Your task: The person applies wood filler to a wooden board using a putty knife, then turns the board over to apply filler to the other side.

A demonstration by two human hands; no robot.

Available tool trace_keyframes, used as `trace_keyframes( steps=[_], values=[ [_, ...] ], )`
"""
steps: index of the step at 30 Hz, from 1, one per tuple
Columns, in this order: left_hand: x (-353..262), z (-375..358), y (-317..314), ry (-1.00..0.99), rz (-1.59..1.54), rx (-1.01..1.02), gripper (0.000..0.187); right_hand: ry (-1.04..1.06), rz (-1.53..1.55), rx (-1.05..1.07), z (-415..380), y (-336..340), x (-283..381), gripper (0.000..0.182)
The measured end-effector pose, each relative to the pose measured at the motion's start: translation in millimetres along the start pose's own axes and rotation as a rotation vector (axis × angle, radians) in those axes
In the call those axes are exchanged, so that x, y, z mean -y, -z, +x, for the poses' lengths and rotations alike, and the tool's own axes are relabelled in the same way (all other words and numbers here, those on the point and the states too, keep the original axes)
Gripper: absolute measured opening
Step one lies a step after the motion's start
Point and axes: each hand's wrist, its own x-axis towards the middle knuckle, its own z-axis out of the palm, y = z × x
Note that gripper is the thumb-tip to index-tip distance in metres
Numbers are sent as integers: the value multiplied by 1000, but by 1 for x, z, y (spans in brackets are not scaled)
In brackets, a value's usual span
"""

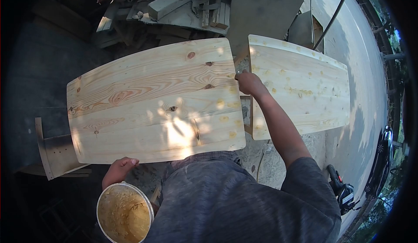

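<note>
A pale pine board (152, 99) with knots, wavy grain and a rounded outline lies in front of me. Several yellowish patches mark its right end. My right hand (249, 84) is closed at that end, over the gap between the two boards; whatever small thing it grips is mostly hidden. A second pine board (305, 90), spotted with yellowish patches, lies right of the gap. Close to the near left edge of the first board, my left hand (121, 170) has its fingers curled. A white bucket (147, 199) with tan paste inside is just below my left wrist.
Wood offcuts (174, 1) and bags are heaped behind the boards. A large grey panel (261, 12) stands at the back. At the left is a wooden piece (58, 153) with small holes. A dark cable (335, 21) slants down at the upper right, beside the paved ground.
</note>
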Motion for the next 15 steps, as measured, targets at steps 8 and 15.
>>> trace_keyframes(
  steps=[8,15],
  values=[
    [16,-13,4,-15,157,-148,42,-66,349,-94,63,2,-3,41],
    [30,-39,-1,96,313,-251,36,-174,138,-95,85,17,-15,45]
  ],
)
